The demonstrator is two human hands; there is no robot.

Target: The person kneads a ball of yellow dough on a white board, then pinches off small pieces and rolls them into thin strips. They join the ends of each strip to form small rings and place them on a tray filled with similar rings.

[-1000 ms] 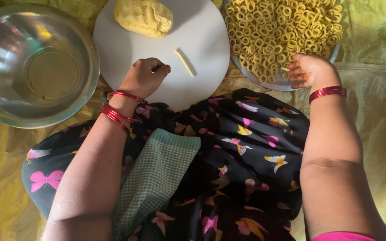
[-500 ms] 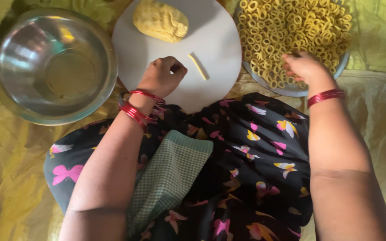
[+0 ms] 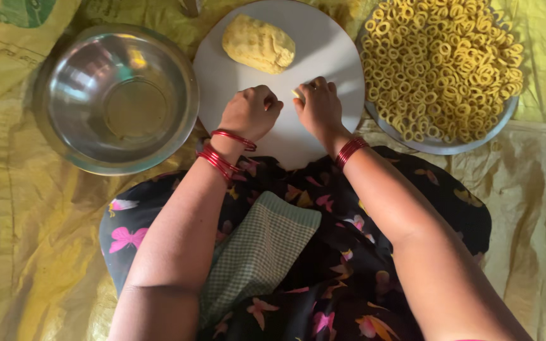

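On the round white board, both hands meet near its centre. The left hand is curled into a loose fist; the right hand, fingers bent, pinches a small dough strip. The dough lump lies at eleven o'clock, and the tray of dough rings sits at three o'clock.

Yellow dough, white board, red bangles, maybe green-checked cloth.
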